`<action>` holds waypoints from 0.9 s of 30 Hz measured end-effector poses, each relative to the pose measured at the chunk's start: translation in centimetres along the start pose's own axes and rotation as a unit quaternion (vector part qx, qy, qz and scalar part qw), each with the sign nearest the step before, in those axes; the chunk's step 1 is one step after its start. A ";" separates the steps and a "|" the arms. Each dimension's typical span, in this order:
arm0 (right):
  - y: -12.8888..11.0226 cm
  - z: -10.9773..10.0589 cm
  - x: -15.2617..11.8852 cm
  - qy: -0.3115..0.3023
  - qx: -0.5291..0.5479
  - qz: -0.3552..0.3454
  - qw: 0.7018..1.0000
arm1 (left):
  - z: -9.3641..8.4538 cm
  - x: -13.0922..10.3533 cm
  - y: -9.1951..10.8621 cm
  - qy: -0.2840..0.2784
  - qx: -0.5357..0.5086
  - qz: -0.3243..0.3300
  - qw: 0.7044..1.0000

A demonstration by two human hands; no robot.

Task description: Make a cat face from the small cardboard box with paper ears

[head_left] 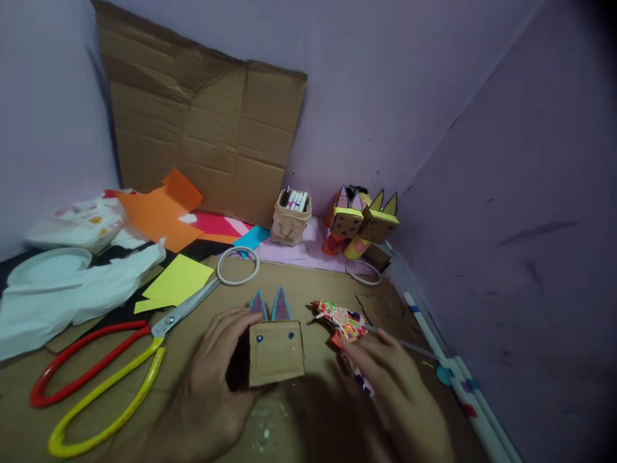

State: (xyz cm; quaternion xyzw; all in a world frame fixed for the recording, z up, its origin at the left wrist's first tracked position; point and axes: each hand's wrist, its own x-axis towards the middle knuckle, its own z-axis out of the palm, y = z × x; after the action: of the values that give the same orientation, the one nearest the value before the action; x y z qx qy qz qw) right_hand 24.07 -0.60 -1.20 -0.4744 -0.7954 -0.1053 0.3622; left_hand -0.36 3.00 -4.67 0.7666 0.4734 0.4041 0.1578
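Observation:
My left hand [207, 373] is closed around the side of a small cardboard box [276, 360]. The box has two drawn blue eyes on its front, and two pointed purple ears [281, 307] edged in blue rise from its top. To the right, my right hand [390, 392] has its fingers around the handle of a glue gun [342, 320] in a colourful patterned cover. The gun's nozzle points left, and its orange trigger shows by my fingertips. Part of the handle is hidden by the fingers.
Large scissors [166, 321] with red and yellow handles lie at left beside yellow paper [178, 280]. Two tape-like rings [238, 265] rest farther back. Behind are a pen holder [290, 222], two finished-looking eared box figures [380, 225], orange paper [164, 209] and a leaning cardboard sheet [207, 116].

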 end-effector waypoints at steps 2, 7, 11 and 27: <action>-0.8 0.6 0.9 -0.020 -0.006 -0.086 0.996 | 0.1 -0.2 -0.2 0.001 0.009 0.028 1.000; -1.6 0.9 2.2 -0.029 -0.011 -0.110 0.993 | 0.4 -0.7 -0.4 0.006 0.012 0.057 0.998; -1.6 0.8 2.2 -0.042 -0.016 -0.120 0.992 | 0.6 -0.7 -0.4 0.001 0.004 0.061 0.998; -1.7 1.7 1.0 -0.034 -0.012 -0.076 0.996 | 0.2 -0.3 0.3 0.018 0.005 0.076 0.997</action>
State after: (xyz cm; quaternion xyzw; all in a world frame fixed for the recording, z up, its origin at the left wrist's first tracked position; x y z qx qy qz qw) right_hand 21.58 0.06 -1.50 -0.4202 -0.8396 -0.1259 0.3205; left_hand -0.06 2.60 -4.77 0.7941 0.4184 0.4259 0.1142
